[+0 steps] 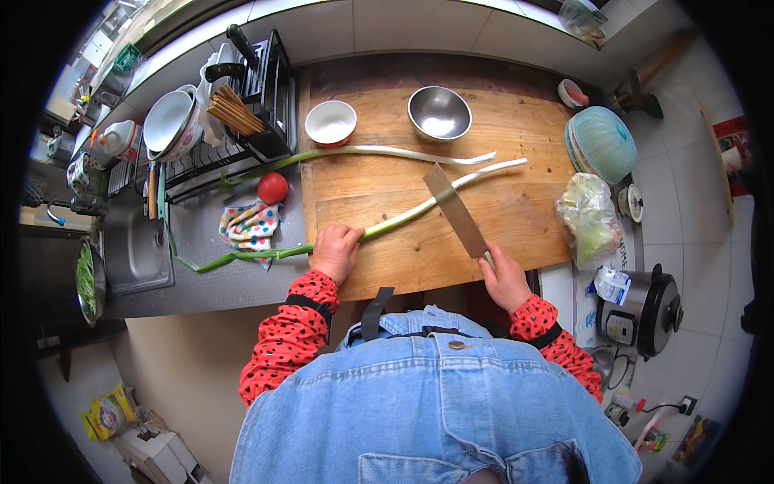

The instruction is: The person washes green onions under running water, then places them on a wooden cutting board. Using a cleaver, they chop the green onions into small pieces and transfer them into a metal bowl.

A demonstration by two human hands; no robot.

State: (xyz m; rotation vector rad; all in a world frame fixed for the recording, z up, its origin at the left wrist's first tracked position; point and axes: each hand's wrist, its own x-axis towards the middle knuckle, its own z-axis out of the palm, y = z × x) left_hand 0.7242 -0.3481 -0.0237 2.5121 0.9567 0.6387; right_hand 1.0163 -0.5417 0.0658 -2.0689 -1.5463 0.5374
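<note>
My left hand (336,253) grips the green part of a long leek-like scallion (396,220) near the left edge of the wooden board (417,257). Its leaves trail left over the metal counter, and the white end points to the far right. In my right hand (507,283) is the handle of a cleaver (458,212). The blade slants away to the left and crosses over the white stalk; whether it touches the stalk I cannot tell. Behind it lies a second scallion (387,150), stretched across the board with its leaves by the dish rack.
A white bowl (331,121) and a steel bowl (439,113) stand at the back. Left are a tomato (273,188), a dotted cloth (249,227), a rack (266,115) with knives and chopsticks, and a sink (136,254). Bagged vegetables (588,221) and a rice cooker (638,311) stand right.
</note>
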